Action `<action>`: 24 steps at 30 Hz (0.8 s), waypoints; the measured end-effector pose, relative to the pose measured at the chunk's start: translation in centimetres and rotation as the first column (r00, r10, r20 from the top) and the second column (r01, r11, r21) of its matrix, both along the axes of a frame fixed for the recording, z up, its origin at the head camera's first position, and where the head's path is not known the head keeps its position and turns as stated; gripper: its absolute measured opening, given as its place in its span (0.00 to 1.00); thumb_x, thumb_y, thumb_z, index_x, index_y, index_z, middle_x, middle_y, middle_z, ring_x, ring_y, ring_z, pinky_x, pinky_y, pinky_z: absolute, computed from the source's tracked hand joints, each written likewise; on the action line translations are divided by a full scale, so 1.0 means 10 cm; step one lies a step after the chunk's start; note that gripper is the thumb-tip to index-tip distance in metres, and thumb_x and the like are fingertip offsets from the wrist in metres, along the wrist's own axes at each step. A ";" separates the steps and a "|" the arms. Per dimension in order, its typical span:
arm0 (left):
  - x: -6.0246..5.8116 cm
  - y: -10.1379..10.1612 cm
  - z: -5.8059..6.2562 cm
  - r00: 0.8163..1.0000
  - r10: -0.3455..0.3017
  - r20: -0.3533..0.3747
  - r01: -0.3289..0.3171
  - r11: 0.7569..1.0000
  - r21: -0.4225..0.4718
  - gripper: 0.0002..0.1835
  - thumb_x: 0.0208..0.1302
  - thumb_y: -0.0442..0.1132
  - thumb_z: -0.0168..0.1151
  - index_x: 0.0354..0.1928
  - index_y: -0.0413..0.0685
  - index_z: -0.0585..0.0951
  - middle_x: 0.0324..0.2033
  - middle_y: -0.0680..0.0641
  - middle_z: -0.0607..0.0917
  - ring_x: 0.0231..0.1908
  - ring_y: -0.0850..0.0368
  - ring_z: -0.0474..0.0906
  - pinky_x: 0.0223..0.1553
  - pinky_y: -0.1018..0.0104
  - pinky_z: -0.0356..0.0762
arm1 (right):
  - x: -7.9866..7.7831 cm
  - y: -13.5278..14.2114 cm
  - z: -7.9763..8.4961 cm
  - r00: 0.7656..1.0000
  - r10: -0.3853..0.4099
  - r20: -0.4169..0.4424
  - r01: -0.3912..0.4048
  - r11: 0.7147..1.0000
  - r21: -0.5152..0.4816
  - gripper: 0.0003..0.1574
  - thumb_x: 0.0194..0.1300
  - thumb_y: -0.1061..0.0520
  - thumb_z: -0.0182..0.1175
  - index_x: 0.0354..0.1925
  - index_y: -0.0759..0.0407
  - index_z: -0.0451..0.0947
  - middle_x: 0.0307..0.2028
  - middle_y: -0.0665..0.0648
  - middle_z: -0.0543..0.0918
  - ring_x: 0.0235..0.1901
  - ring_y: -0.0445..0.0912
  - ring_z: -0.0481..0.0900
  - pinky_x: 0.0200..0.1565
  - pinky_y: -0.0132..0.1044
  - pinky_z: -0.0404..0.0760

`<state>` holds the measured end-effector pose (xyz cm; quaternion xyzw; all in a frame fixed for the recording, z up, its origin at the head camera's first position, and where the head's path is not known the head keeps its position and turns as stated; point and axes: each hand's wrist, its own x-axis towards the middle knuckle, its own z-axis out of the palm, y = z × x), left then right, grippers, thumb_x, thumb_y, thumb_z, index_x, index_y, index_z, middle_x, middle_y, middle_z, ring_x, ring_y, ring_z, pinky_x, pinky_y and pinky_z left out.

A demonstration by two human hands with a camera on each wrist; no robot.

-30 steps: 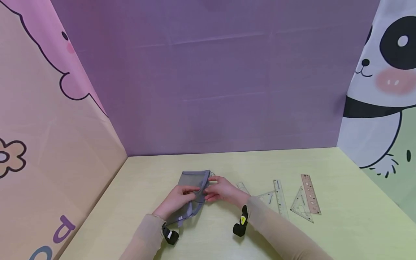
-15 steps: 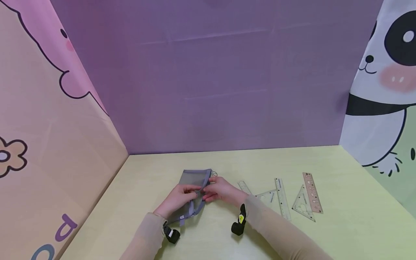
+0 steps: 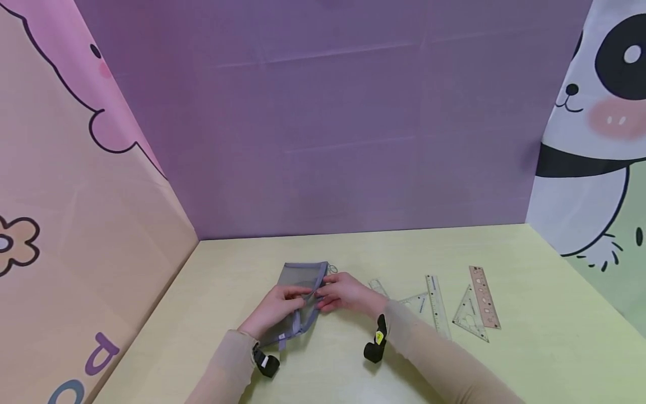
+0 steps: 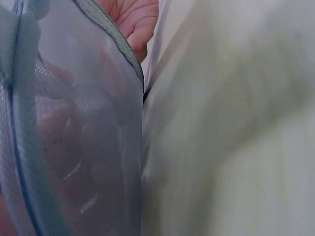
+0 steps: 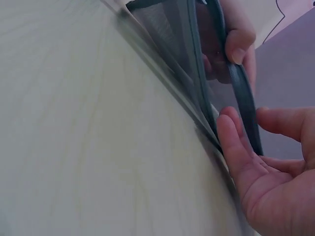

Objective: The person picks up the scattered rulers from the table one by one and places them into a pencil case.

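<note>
A grey see-through mesh zip pouch lies slanted on the table, its zipped side facing right. My left hand holds the pouch at the zip edge. In the right wrist view the left thumb presses on one zip band, and the mouth gapes between the two bands. My right hand has that same band between thumb and fingers, farther along, with some fingertips in the opening. The left wrist view is filled by the mesh wall; fingers show blurred through it.
Right of the pouch lie a clear ruler, a clear set square and a pink ruler. Another set square and a short clear strip are partly behind the right arm. A purple panel stands at the back.
The head view has shifted slightly. Both hands stay at the pouch's zip edge, with only small right finger movement; the rulers and set squares lie as before.
</note>
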<state>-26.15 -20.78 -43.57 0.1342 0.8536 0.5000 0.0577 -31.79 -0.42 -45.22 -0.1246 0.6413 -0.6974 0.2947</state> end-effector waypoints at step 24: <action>-0.01 -0.05 -0.05 0.997 -0.030 0.069 0.024 0.997 0.079 0.21 0.63 0.36 0.58 0.58 0.37 0.79 0.34 0.49 0.79 0.25 0.59 0.67 0.23 0.69 0.65 | -0.08 1.13 0.29 0.941 -0.001 -0.340 0.101 0.956 0.277 0.28 0.69 0.52 0.58 0.59 0.69 0.73 0.47 0.59 0.82 0.46 0.56 0.80 0.50 0.45 0.76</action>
